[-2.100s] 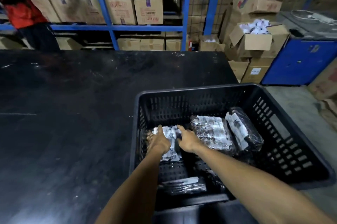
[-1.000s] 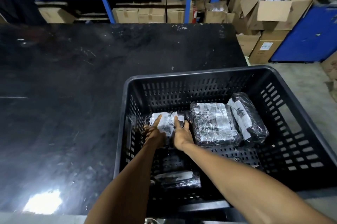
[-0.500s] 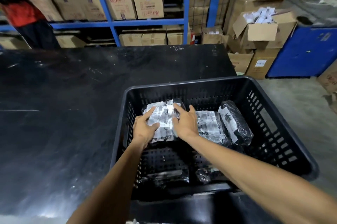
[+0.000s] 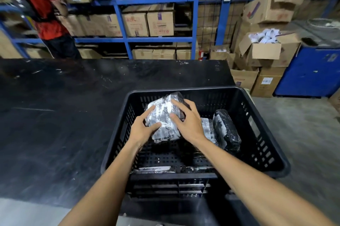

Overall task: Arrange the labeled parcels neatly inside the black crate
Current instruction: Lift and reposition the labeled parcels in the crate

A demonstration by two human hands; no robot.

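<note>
The black crate (image 4: 265, 121) stands at the right end of a black table. My left hand (image 4: 142, 130) and my right hand (image 4: 187, 121) both grip a plastic-wrapped labeled parcel (image 4: 162, 115), tilted up at the crate's far left. Two more parcels stand on edge at the right: a labeled one (image 4: 207, 128), partly hidden by my right wrist, and a dark one (image 4: 227, 130). A flat parcel (image 4: 153, 169) lies on the crate floor by the near wall.
The black table (image 4: 64, 115) stretches left of the crate. Blue shelving (image 4: 158, 39) with cardboard boxes stands behind it. A person in a red shirt (image 4: 46, 10) is at the far left. Open boxes (image 4: 265, 49) and a blue cabinet (image 4: 311, 71) are at the right.
Both hands have raised the left parcel from lying low in the crate to a tilted, lifted position near the far wall. The head camera has tilted up.
</note>
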